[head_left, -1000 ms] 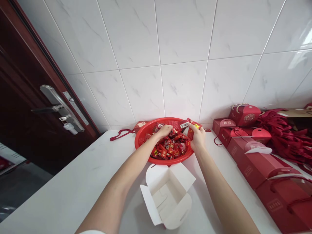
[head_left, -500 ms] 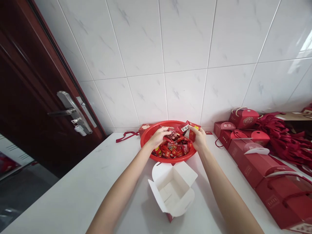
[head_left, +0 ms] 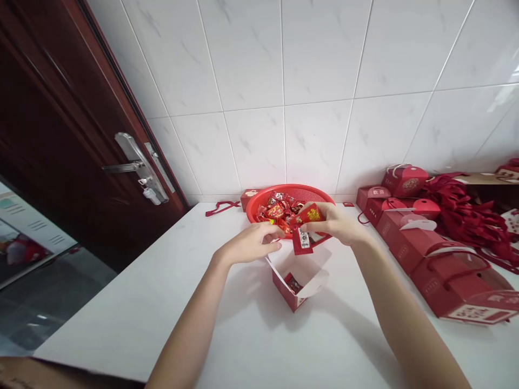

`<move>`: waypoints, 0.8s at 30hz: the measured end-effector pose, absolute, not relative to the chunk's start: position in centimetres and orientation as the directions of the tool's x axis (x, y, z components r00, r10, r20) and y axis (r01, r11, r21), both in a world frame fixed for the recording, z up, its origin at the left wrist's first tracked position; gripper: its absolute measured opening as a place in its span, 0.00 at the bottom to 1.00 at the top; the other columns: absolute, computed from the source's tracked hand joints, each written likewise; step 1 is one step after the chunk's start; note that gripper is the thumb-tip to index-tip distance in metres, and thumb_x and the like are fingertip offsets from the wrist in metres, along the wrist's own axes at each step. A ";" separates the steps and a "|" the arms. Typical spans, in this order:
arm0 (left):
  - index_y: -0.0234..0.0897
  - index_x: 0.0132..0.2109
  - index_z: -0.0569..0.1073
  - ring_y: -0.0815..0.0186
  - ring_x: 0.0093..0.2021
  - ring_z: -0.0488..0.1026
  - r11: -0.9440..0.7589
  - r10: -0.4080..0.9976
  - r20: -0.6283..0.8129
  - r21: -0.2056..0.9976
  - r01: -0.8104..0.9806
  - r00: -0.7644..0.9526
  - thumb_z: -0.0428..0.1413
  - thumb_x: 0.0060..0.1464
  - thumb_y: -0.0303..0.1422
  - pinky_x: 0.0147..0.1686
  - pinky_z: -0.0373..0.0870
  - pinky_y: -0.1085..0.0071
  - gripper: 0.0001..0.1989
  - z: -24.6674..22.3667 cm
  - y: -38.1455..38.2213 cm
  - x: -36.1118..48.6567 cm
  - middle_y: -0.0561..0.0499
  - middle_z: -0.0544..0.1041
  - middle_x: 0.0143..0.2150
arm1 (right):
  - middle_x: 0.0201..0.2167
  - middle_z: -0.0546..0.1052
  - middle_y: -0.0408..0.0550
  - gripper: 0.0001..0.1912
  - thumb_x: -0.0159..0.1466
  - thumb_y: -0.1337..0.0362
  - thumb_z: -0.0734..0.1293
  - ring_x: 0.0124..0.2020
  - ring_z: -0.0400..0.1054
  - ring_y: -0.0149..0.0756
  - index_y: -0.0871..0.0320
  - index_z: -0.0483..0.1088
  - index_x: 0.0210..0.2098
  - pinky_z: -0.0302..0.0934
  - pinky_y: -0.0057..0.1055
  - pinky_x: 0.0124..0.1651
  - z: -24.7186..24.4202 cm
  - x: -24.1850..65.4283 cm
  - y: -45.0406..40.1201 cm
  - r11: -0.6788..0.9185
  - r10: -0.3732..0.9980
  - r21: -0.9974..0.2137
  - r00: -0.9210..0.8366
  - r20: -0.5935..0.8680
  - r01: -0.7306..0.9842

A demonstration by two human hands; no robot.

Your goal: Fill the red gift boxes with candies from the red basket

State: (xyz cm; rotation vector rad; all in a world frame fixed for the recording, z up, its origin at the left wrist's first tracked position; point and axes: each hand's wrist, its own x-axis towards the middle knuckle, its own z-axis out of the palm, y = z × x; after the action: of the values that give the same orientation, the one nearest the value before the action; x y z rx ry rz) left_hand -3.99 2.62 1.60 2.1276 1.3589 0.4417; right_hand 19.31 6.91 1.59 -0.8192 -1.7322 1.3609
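Observation:
My right hand point(head_left: 337, 222) pinches red candy packets, one with yellow print point(head_left: 311, 214) and one with a white label point(head_left: 302, 242), over the far side of a small red gift box point(head_left: 284, 288). The box stands with its white flaps up, and a dark red wrapped candy point(head_left: 292, 282) lies inside it. At the box's left rear, my left hand point(head_left: 256, 241) has its thumb and fingers apart, with nothing visible in them. Behind both hands sits a red plastic basket point(head_left: 324, 195) holding many wrapped candies point(head_left: 278, 209), partly covered by my right hand.
Several folded red gift boxes point(head_left: 409, 243) line the right side of the white table point(head_left: 162, 302), beside a heap of dark red ribbons point(head_left: 454, 213). A red strap point(head_left: 221, 207) lies left of the basket. A brown door point(head_left: 81, 140) with keys stands at left.
Both hands have drawn back from the basket toward the gift box. A dark red candy now lies in the box, and my left hand no longer holds candy. My right hand still holds packets.

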 end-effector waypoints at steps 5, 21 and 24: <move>0.39 0.56 0.74 0.55 0.51 0.73 -0.224 0.888 -0.281 0.425 0.877 0.363 0.57 0.54 0.43 0.45 0.69 0.67 0.24 2.2 1.2 -5.0 0.45 0.75 0.56 | 0.20 0.69 0.36 0.08 0.51 0.63 0.74 0.23 0.59 0.27 0.58 0.72 0.27 0.51 0.24 0.24 1.1 18.4 5.1 0.334 0.880 -0.902 -0.433 0.194 0.274; 0.36 0.56 0.73 0.56 0.46 0.75 -0.263 0.791 -0.373 0.508 0.820 0.485 0.65 0.42 0.41 0.41 0.70 0.69 0.33 1.0 3.7 -5.6 0.45 0.77 0.47 | 0.23 0.64 0.37 0.07 0.57 0.67 0.66 0.23 0.55 0.27 0.56 0.63 0.26 0.50 0.26 0.25 1.2 17.7 4.1 0.447 0.815 -0.864 -0.503 0.286 0.233; 0.39 0.50 0.76 0.56 0.44 0.75 -0.316 0.771 -0.339 0.531 0.786 0.540 0.64 0.42 0.39 0.39 0.69 0.70 0.26 1.0 3.9 -5.6 0.48 0.77 0.43 | 0.27 0.72 0.40 0.03 0.56 0.69 0.65 0.28 0.64 0.30 0.56 0.68 0.30 0.56 0.27 0.30 0.3 17.5 4.3 0.465 0.814 -0.840 -0.509 0.281 0.279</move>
State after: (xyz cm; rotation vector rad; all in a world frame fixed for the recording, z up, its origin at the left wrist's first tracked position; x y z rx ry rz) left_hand -5.63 3.86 0.97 2.1171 1.2520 -0.0299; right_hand 17.49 4.32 0.34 -0.9066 -2.0214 0.9864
